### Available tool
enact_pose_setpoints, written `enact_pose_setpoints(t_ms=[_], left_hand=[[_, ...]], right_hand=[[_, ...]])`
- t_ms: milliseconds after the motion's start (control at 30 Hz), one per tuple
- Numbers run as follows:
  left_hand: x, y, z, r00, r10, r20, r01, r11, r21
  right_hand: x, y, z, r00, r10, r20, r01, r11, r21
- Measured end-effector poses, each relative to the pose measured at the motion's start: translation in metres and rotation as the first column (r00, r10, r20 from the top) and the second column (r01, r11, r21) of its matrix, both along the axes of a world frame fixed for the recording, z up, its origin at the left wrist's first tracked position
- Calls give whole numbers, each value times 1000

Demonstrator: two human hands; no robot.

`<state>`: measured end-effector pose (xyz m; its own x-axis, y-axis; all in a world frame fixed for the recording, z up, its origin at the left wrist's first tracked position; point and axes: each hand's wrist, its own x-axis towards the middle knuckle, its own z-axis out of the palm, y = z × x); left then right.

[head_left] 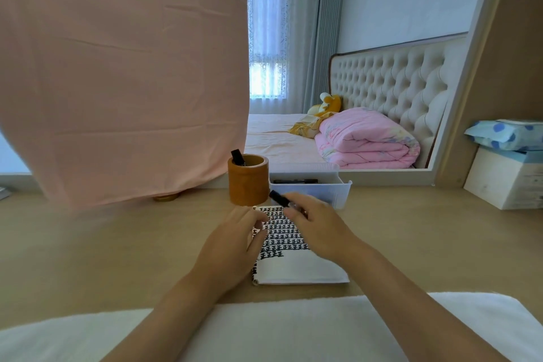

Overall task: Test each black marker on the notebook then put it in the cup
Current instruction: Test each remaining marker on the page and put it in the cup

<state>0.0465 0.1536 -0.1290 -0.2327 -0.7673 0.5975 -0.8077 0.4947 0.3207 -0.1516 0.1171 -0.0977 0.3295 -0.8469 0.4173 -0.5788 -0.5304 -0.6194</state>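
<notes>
The black marker (281, 200) is clamped in your right grip (318, 225). Your fingers curl round its barrel, and its dark end juts up and to the left past your fingertips. The other end is hidden under your hand, so you cannot tell whether it touches paper.

Directly beneath that grip lies the notebook (296, 269), open on the counter (117, 258), with rows of black marks filling the far half of the page. Your left grip (232, 241) rests on the notebook's left edge, just beside the right one, with its fingers loose and apart and clamped on nothing.

Just beyond the left grip, and to the far left of the marker's tip, the brown cup (248, 185) stands upright with a second marker (238, 157) leaning in it. Straight beyond your right grip is a pale bin (338, 189) that touches the cup's side. More markers (295, 181) lie in it.

A white towel (293, 323) lies under both forearms on your side. A pink cloth (117, 67) hangs well to the left of your left grip. Well to the right of your right grip stands a white box (499, 182) with a blue-spotted packet (505, 134) on top. Far beyond the bin is a bed (273, 138) carrying a folded pink quilt (367, 138).
</notes>
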Motion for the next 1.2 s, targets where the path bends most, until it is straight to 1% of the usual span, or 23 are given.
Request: enact_pose_setpoints(t_ms=[67,100,133,200,367,467,567,667,733,833,900,967,1033,1100,1133,1167,1200], left_hand=[[3,-1,-5,1000,11,-4,-11,1000,-5],[3,-2,-4,1000,13,-16,-13,1000,-7],[3,-3,-3,999,5,-35,-5,1000,-15],[3,-5,1,999,-22,-48,21,999,-32],[1,-11,6,992,-71,106,77,996,-51],[5,-15,6,983,-106,150,118,991,-68],[10,-14,8,976,-128,176,142,988,-68],[10,-8,11,973,-103,205,119,991,-67],[8,-8,10,977,-93,192,101,995,-29],[10,-13,8,987,-86,132,73,992,103],[12,-16,6,991,-98,86,83,983,165],[14,-17,5,988,-104,112,86,984,155],[17,-15,9,980,-107,168,93,992,89],[20,-13,13,964,-121,238,128,992,-14],[20,-11,16,959,-123,255,135,990,-29],[20,-10,17,959,-120,255,130,991,-21],[20,-9,17,966,-108,234,110,994,3]], right_hand=[[-4,4,-10,984,-33,-174,13,994,-113],[-5,4,-14,972,-52,-228,20,990,-139],[-7,3,-16,967,-59,-248,25,990,-138],[-10,0,-19,966,-44,-256,12,992,-124],[-7,-7,-19,958,27,-286,-75,985,-158],[-5,-5,-18,952,65,-298,-120,978,-170],[-4,0,-18,938,64,-339,-137,971,-196],[-3,2,-18,934,28,-356,-133,952,-274],[-2,3,-17,932,-4,-361,-134,925,-357],[-1,6,-13,900,-85,-426,-164,841,-515],[-1,7,-11,884,-108,-455,-188,809,-556],[0,9,-10,886,-83,-457,-180,845,-504],[2,10,-11,905,-26,-424,-135,928,-347],[4,9,-10,933,57,-356,-125,977,-173],[5,9,-10,938,69,-340,-125,982,-144],[5,10,-9,935,61,-350,-123,980,-156],[3,9,-10,925,35,-379,-119,972,-201]])
